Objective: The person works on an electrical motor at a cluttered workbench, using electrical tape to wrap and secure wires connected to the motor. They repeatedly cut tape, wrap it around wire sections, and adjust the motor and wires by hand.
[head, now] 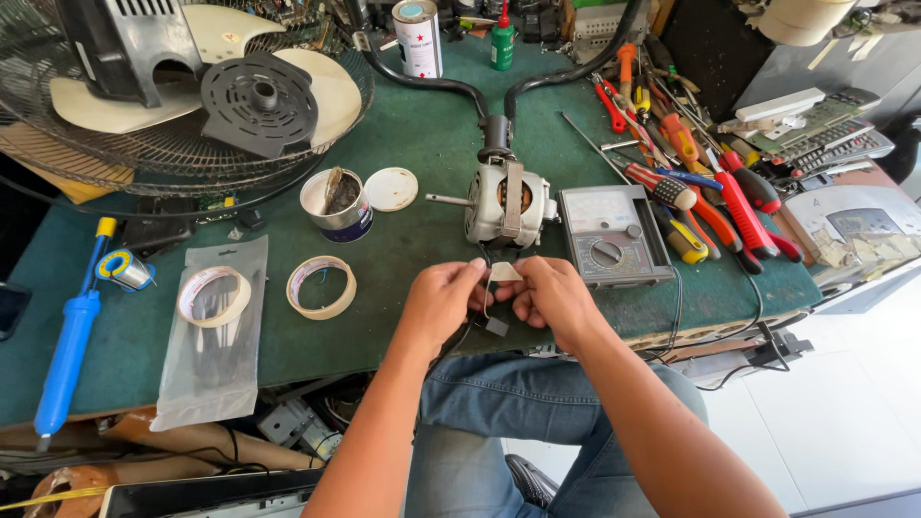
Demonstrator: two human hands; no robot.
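Both hands pinching tape over motor wires.
Left hand [443,299] and right hand [554,299] are gripping tape [505,272] near motor [506,203]; keeping it taut advisable.

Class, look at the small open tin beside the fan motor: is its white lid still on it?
No: the white lid lies flat on the green mat just right of the open tin.

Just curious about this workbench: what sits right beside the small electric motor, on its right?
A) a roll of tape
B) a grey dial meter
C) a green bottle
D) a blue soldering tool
B: the grey dial meter lies just right of the motor.
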